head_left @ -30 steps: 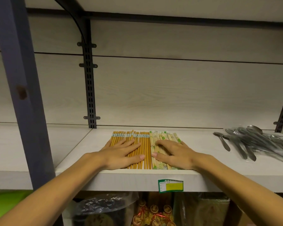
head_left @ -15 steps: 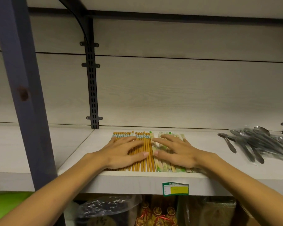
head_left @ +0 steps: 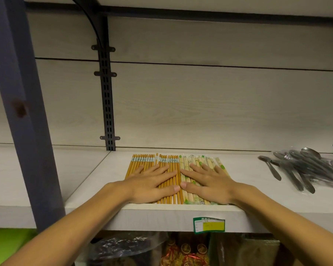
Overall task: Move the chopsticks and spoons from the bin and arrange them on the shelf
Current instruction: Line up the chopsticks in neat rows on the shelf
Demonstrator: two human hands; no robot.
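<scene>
Shelf holds flat orange-and-pale chopsticks beneath both hands

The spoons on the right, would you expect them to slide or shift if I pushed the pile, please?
Probably. The spoons look like smooth metal in glossy plastic wrap, so likely slippery. They lie loosely overlapped on the shelf, so the pile may well spread.

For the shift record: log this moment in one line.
left hand flat on brown chopsticks | right hand flat on pale wrapped chopsticks | spoons piled right on shelf
</scene>
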